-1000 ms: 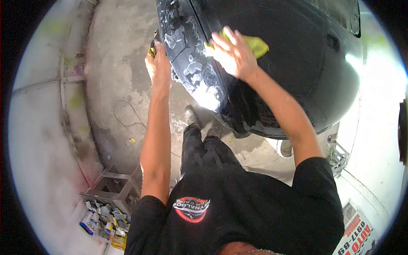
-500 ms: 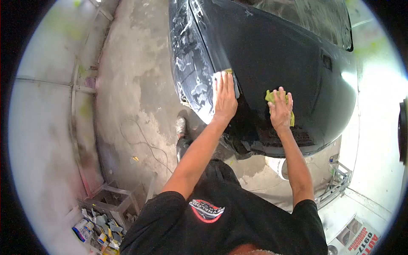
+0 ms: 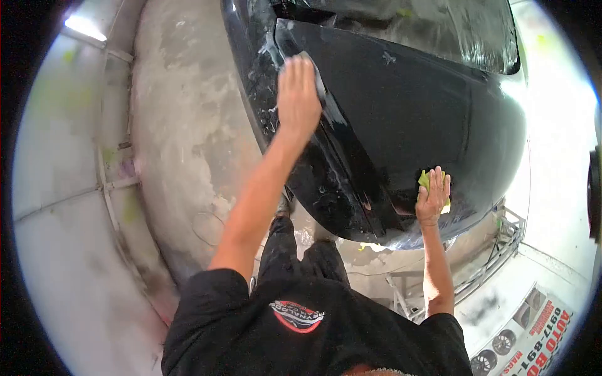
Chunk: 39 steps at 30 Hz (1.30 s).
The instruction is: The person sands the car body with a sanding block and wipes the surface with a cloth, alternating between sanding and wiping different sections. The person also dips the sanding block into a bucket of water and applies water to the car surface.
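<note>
A black car hood (image 3: 401, 113) and the adjoining fender (image 3: 313, 194) lie under my hands, wet, with a few whitish streaks. My left hand (image 3: 299, 100), blurred by motion, presses on a flat grey pad (image 3: 313, 67) along the seam between fender and hood. The palm hides most of that pad, so its kind cannot be made out. On the hood's front right part, my right hand (image 3: 431, 199) rests with its fingers over a crumpled yellow-green cloth (image 3: 446, 205). The cloth shows at both sides of the hand.
A hazy, whitish windshield (image 3: 433, 31) is at the far end of the hood. Concrete floor (image 3: 182, 125) runs along the car's left side, beside a stained wall (image 3: 59, 150). A metal frame (image 3: 495, 250) and a printed banner (image 3: 533, 338) are at the lower right.
My left hand has moved forward and left along the seam with the pad. My right hand and the cloth sit lower and farther right in view. The fender shows far less white suds.
</note>
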Available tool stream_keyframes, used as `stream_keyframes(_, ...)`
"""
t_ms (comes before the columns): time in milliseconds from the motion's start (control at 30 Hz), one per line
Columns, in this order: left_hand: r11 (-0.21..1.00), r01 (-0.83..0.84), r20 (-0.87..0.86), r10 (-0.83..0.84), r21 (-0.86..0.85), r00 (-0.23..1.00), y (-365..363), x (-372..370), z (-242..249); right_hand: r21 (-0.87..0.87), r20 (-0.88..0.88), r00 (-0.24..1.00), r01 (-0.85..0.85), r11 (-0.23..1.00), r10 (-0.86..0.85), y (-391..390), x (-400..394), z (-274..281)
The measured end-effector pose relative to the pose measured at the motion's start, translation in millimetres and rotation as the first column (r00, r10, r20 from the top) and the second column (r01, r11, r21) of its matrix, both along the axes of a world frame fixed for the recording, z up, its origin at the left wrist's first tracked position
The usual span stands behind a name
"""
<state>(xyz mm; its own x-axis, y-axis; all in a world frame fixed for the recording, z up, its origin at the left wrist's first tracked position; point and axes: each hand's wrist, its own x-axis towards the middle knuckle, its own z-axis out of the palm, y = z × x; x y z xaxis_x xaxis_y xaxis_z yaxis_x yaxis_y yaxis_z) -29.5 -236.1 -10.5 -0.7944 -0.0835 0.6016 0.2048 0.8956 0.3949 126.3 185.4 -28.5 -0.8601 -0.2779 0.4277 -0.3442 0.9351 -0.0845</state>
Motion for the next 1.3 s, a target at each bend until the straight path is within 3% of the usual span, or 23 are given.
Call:
stream_keyframes(33, 0.999, 0.021, -0.009, -0.021, -0.036, 1.0, 14.0, 23.4, -13.4, 0.01, -0.042, 0.998, -0.04, 0.999, 0.041, 2.0, -1.6, -2.2)
stream_keyframes(133, 0.996, 0.066, 0.085, -0.072, 0.064, 0.994, 44.5, 67.1, -24.1, 0.009, -0.044, 0.998, -0.047, 0.999, 0.047, -5.7, -2.4, 6.3)
stream_keyframes(200, 0.995, 0.045, 0.051, -0.05, 0.091, 0.997, 33.9, 42.7, -18.5, -0.004, -0.057, 0.997, -0.047, 0.999, 0.047, -9.7, -4.6, 7.6)
stream_keyframes(333, 0.989, -0.104, -0.073, 0.112, 0.103, 0.991, -13.6, -75.6, 2.6, 0.001, -0.082, 0.996, -0.032, 0.999, 0.032, -10.5, -4.5, 5.8)
stream_keyframes(533, 0.999, -0.014, 0.013, 0.013, 0.052, 1.0, -4.6, -25.8, -7.2, -0.029, -0.094, 0.995, -0.044, 0.999, 0.041, -8.6, -4.6, 4.2)
stream_keyframes(667, 0.998, -0.053, -0.116, 0.048, -0.04, 0.992, -24.8, -87.5, 6.5, 0.016, -0.082, 0.997, -0.01, 1.0, 0.011, -8.5, -2.0, 7.4)
stream_keyframes(733, 0.996, -0.083, 0.035, 0.084, -0.027, 0.996, -30.2, -115.2, 23.6, 0.029, -0.056, 0.998, 0.005, 1.0, -0.004, -5.5, -0.7, 5.3)
stream_keyframes(833, 0.997, -0.063, 0.032, 0.065, -0.043, 0.997, -33.6, -106.5, 22.0, 0.016, -0.062, 0.998, 0.006, 1.0, -0.005, -2.3, -0.1, 1.4)
stream_keyframes(900, 1.0, -0.03, -0.029, 0.031, 0.006, 0.999, -29.7, -77.6, 31.7, 0.011, -0.06, 0.998, 0.021, 1.0, -0.02, -1.9, 1.9, 1.3)
stream_keyframes(967, 0.999, 0.025, 0.057, -0.028, 0.041, 0.998, -15.6, -59.3, 17.8, 0.002, -0.056, 0.998, 0.028, 1.0, -0.028, -3.4, 0.9, 2.2)
stream_keyframes(1000, 0.995, 0.03, 0.008, -0.029, -0.095, 1.0, 1.3, -48.4, 9.7, 0.0, -0.055, 0.998, 0.035, 0.999, -0.035, -2.9, 2.5, 2.4)
stream_keyframes(1100, 0.949, 0.304, 0.054, -0.301, -0.078, 0.952, 68.0, -21.5, 5.6, -0.006, -0.083, 0.996, 0.037, 0.999, -0.037, -6.3, 1.7, 4.9)
stream_keyframes(1167, 0.925, 0.366, 0.022, -0.365, -0.101, 0.931, 89.1, -29.6, 9.7, -0.04, -0.086, 0.996, 0.013, 0.999, -0.016, -4.2, 0.9, 4.8)
stream_keyframes(1300, 0.759, 0.626, 0.111, -0.616, -0.179, 0.78, 16.0, -54.5, 14.4, -0.023, -0.077, 0.994, 0.075, 0.997, -0.077, -6.6, -0.3, 0.7)
